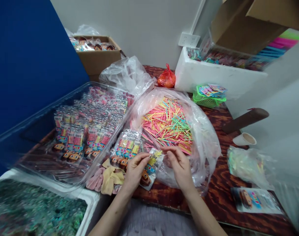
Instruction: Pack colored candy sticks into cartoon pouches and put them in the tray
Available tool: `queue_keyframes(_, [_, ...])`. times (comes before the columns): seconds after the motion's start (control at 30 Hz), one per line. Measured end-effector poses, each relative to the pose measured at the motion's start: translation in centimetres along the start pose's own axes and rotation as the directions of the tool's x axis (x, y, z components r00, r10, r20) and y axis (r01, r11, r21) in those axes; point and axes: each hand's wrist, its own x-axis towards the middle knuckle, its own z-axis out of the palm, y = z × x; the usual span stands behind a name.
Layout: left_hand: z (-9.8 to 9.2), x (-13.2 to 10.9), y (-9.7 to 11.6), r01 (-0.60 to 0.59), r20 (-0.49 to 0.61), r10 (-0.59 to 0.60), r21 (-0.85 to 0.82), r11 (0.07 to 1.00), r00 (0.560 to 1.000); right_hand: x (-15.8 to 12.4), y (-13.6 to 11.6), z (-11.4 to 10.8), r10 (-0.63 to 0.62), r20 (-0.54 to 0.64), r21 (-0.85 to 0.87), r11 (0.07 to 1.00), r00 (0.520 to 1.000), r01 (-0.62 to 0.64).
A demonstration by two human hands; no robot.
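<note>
My left hand [134, 170] is closed around a small clear packet [150, 167] printed with a cartoon face and holding a few coloured sticks. My right hand [179, 164] pinches at the packet's top edge, fingers curled over its opening. Both hands hover at the near rim of an open plastic bag [206, 144] heaped with loose pink, green, yellow and orange sticks [168, 124]. Several filled packets [126, 149] lie just left of my left hand.
A clear plastic bin [29, 131] with several filled packets sits at left. Behind stand a cardboard box [97, 59], a white foam box [213, 75], a green basket [208, 100] and an orange bag [166, 78]. A paper cup [245, 139] and empty packets [257, 200] lie right.
</note>
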Motion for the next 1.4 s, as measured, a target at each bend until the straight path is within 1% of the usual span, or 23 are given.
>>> queue_keyframes(0.07, [-0.3,0.0,-0.1,0.000,0.005,0.000,-0.022,1.000,1.000,1.4,1.9,-0.7,-0.028,-0.050,-0.213,0.977,0.998,0.016])
queue_keyframes(0.1, [-0.4,0.0,-0.1,-0.002,0.015,0.003,-0.039,0.999,1.000,2.3,2.9,-1.0,-0.059,-0.058,-0.361,0.932,0.997,0.034])
queue_keyframes(0.13, [-0.5,0.0,-0.2,-0.005,0.025,0.007,-0.058,0.998,1.000,3.1,3.9,-1.2,-0.084,-0.043,-0.502,0.863,0.996,0.051])
queue_keyframes(0.2, [-0.6,0.0,-0.4,-0.004,0.031,0.007,-0.095,0.995,1.000,4.5,5.6,-1.2,-0.072,0.001,-0.747,0.663,0.997,0.049])
queue_keyframes(0.27, [-0.6,-0.1,-0.6,0.018,0.008,-0.017,-0.145,0.989,1.000,5.3,6.8,-1.1,-0.021,0.029,-0.881,0.471,0.999,0.035])
queue_keyframes(0.3, [-0.6,-0.1,-0.7,0.039,-0.004,-0.040,-0.176,0.984,0.999,5.4,7.1,-1.0,0.000,0.038,-0.912,0.409,0.999,0.034])
queue_keyframes(0.33, [-0.6,-0.1,-0.9,0.064,-0.014,-0.069,-0.208,0.976,0.998,5.4,7.4,-1.0,0.012,0.049,-0.926,0.376,0.999,0.041])
queue_keyframes(0.37, [-0.6,-0.2,-1.0,0.090,-0.021,-0.098,-0.239,0.967,0.995,5.4,7.6,-1.0,0.013,0.062,-0.927,0.371,0.998,0.052])
queue_keyframes(0.47, [-0.5,-0.1,-1.1,0.139,-0.029,-0.155,-0.304,0.942,0.987,4.9,7.8,-1.3,-0.058,0.074,-0.887,0.452,0.996,0.092])
queue_keyframes(0.57, [-0.3,0.2,-1.0,0.149,-0.043,-0.173,-0.334,0.930,0.984,4.5,7.8,-1.8,-0.141,0.060,-0.829,0.545,0.988,0.128])
queue_keyframes(0.67, [0.0,0.3,-0.7,0.154,-0.048,-0.182,-0.355,0.922,0.982,4.3,6.8,-1.9,-0.124,0.061,-0.787,0.604,0.990,0.124])
queue_keyframes(0.7, [0.2,0.4,-0.6,0.153,-0.047,-0.181,-0.354,0.923,0.982,4.2,6.2,-1.9,-0.122,0.055,-0.752,0.648,0.991,0.122])
queue_keyframes(0.73, [0.3,0.3,-0.5,0.149,-0.049,-0.176,-0.348,0.926,0.983,4.1,5.3,-1.7,-0.125,0.049,-0.689,0.714,0.991,0.124])
queue_keyframes(0.8, [0.5,0.2,-0.3,0.137,-0.051,-0.162,-0.326,0.935,0.985,3.6,3.2,-1.3,-0.147,0.040,-0.474,0.868,0.988,0.148])
queue_keyframes(0.83, [0.6,0.1,-0.2,0.132,-0.051,-0.155,-0.316,0.940,0.987,3.3,2.0,-1.0,-0.157,0.062,-0.343,0.924,0.986,0.169])
queue_keyframes(0.87, [0.6,0.0,-0.1,0.125,-0.049,-0.147,-0.304,0.944,0.988,2.9,0.9,-0.7,-0.172,0.103,-0.232,0.954,0.980,0.191])
queue_keyframes(0.93, [0.7,-0.1,-0.1,0.104,-0.044,-0.120,-0.275,0.956,0.992,2.2,-1.0,0.0,-0.212,0.239,-0.132,0.960,0.948,0.248])
queue_keyframes(1.0, [0.7,-0.3,-0.1,0.079,-0.043,-0.092,-0.239,0.968,0.995,1.4,-2.1,0.5,-0.249,0.297,-0.152,0.941,0.922,0.303])
queue_keyframes(1.1, [0.6,-0.5,0.0,0.070,-0.035,-0.079,-0.207,0.976,0.996,0.5,-2.8,0.8,-0.305,0.270,-0.251,0.893,0.913,0.372])
queue_keyframes(1.17, [0.6,-0.8,0.3,0.070,-0.018,-0.075,-0.209,0.975,0.997,0.0,-2.9,0.9,-0.324,0.300,-0.282,0.868,0.897,0.408])
queue_keyframes(1.23, [0.5,-1.0,0.8,0.072,0.005,-0.072,-0.216,0.974,0.997,-0.2,-3.1,1.0,-0.315,0.313,-0.280,0.871,0.896,0.404])
queue_keyframes(1.3, [0.2,-1.3,1.6,0.073,0.019,-0.070,-0.203,0.977,0.997,-0.3,-3.5,1.2,-0.300,0.283,-0.276,0.884,0.911,0.376])
queue_keyframes(1.4, [-0.6,-1.6,2.9,0.059,0.006,-0.059,-0.116,0.991,0.998,0.1,-4.4,1.7,-0.280,0.274,-0.266,0.897,0.920,0.352])
